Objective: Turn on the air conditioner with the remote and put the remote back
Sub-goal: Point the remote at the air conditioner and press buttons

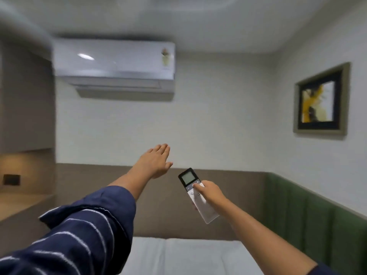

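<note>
A white air conditioner (114,65) hangs high on the far wall, its bottom flap tilted outward. My right hand (211,192) holds a slim white remote (200,203) with a dark top and a small grey screen, which points up toward the unit. The thumb rests on the buttons just below the screen. My left hand (155,160) is stretched forward, flat and palm down, fingers together, holding nothing. It hovers to the left of the remote and does not touch it.
A framed picture (321,100) hangs on the right wall. A brown headboard (162,205) and a green padded panel (317,211) run along the walls. White pillows (188,257) lie below. A wooden shelf (21,203) sits at the left.
</note>
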A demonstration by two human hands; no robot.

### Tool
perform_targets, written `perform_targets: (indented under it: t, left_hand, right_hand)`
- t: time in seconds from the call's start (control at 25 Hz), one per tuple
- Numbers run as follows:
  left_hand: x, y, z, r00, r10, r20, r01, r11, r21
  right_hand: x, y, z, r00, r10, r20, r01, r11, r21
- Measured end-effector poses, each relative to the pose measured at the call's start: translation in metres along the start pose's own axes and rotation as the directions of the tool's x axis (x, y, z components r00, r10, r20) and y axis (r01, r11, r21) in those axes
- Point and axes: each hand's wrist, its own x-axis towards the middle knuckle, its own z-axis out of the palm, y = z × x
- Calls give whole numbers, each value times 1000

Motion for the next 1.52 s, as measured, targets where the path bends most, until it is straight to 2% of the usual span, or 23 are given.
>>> perform_targets:
  t: [0.08,0.24,0.36,0.52,0.64,0.92,1.16,1.36,1.52]
  left_hand:
    - [-6,-55,-32,996,-91,-22,92,995,34]
    - [-12,-142,-85,974,-210,-82,218,972,92]
    - [-15,-198,-116,958,-256,-126,273,951,143]
    - [-20,-264,-147,953,-262,-152,295,916,271]
    - [-28,-303,-158,942,-293,-162,330,899,289]
    - [-19,-336,-140,952,-258,-166,295,920,258]
    - [4,-343,-124,953,-199,-229,250,941,226]
    - [5,-342,-111,956,-227,-185,266,938,224]
    - [9,-335,-113,954,-219,-204,258,948,187]
  right_hand:
    - [26,-55,35,998,0,69,-10,989,147]
    - [58,-150,94,982,74,174,-130,933,337]
    - [75,-206,129,977,70,202,-148,903,404]
    - [90,-253,157,975,-7,220,-102,870,482]
    - [100,-278,175,974,-25,224,-95,854,511]
    - [114,-293,209,978,-17,206,-95,848,521]
    - [135,-284,209,989,-15,144,-61,858,510]
    - [149,-290,204,992,-60,107,-2,863,505]
    - [147,-293,203,991,-85,103,22,864,504]
